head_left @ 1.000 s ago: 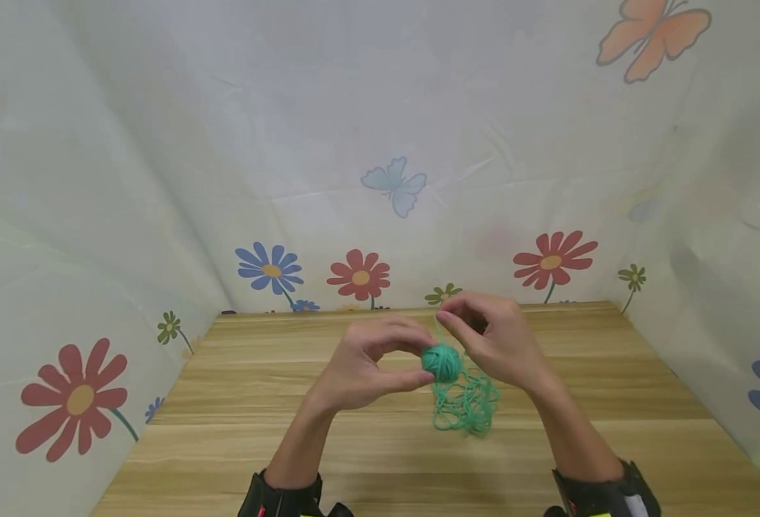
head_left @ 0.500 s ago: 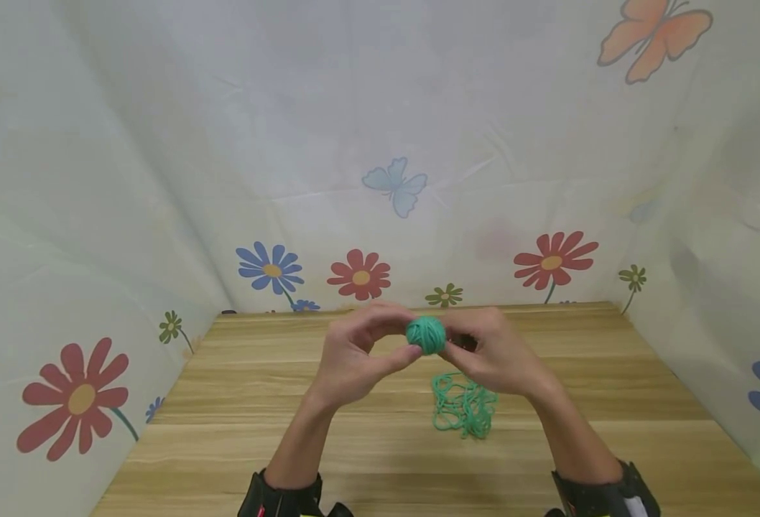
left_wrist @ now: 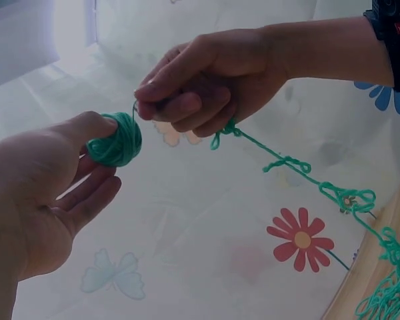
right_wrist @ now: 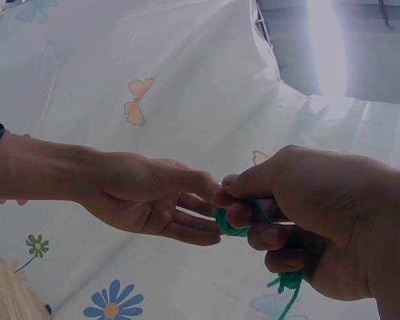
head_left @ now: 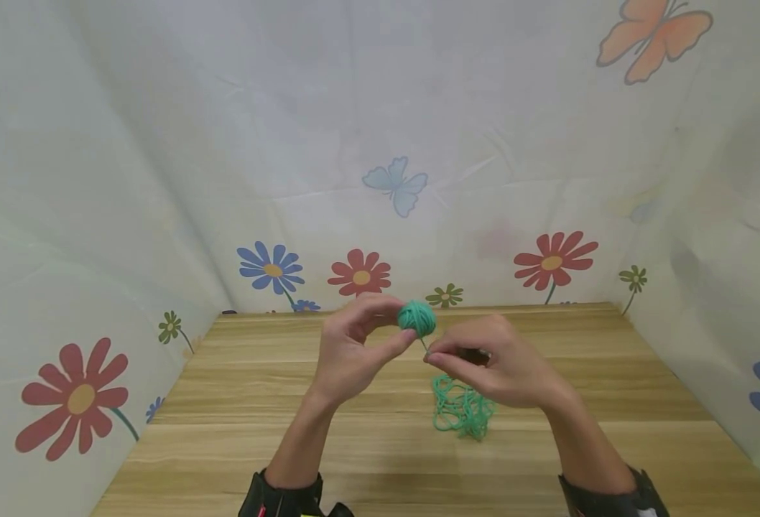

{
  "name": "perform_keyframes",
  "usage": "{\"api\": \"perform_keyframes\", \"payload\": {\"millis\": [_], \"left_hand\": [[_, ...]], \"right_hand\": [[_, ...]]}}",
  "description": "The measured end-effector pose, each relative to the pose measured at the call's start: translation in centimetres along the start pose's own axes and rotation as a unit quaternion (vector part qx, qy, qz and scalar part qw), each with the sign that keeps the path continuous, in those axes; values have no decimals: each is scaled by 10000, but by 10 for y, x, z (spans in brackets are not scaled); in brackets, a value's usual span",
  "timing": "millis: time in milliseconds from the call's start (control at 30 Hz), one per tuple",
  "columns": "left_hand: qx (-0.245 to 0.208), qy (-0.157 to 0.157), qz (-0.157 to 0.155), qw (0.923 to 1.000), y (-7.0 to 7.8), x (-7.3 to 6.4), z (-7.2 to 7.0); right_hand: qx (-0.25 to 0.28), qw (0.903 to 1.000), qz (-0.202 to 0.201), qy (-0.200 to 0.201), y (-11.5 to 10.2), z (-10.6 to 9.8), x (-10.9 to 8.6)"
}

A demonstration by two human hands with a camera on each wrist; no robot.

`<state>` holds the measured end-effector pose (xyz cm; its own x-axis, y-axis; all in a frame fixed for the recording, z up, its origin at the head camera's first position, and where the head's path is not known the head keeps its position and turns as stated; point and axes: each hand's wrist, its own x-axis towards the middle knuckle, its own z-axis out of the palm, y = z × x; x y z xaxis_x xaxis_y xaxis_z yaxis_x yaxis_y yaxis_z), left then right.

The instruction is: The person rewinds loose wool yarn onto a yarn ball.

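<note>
A small green ball of yarn (head_left: 416,318) is pinched between the thumb and fingers of my left hand (head_left: 356,352), held up above the table. Just to its lower right, my right hand (head_left: 499,361) pinches the yarn strand (head_left: 424,345), which runs taut to the ball. In the left wrist view, the strand leaves the lower side of my right hand (left_wrist: 203,80) and hangs in loops and small tangles (left_wrist: 347,197) down to the table. Below the hands lies a loose heap of green yarn (head_left: 462,408); my right hand hides part of its upper edge.
The wooden table (head_left: 225,445) spans the area beneath the hands. White cloth walls (head_left: 289,143) printed with flowers and butterflies enclose it at the back and both sides. A bright light (right_wrist: 327,53) shows overhead in the right wrist view.
My left hand has lifted the ball up and to the left. The right hand has gone from above the ball, past its right side, to below it, still pinching the strand.
</note>
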<state>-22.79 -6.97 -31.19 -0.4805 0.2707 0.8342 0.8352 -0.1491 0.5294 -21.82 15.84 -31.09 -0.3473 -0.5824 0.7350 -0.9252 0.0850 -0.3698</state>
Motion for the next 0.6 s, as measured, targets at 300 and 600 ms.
{"api": "perform_keyframes", "payload": {"millis": [300,600], "left_hand": [[151,-278,26,9995,-1,1,1],[240,-824,135,9962,-7,0,2]], "right_hand": [[429,9970,-422,495,-14,-5,5],[-88,9953,-301,916,-19,-8,10]]}}
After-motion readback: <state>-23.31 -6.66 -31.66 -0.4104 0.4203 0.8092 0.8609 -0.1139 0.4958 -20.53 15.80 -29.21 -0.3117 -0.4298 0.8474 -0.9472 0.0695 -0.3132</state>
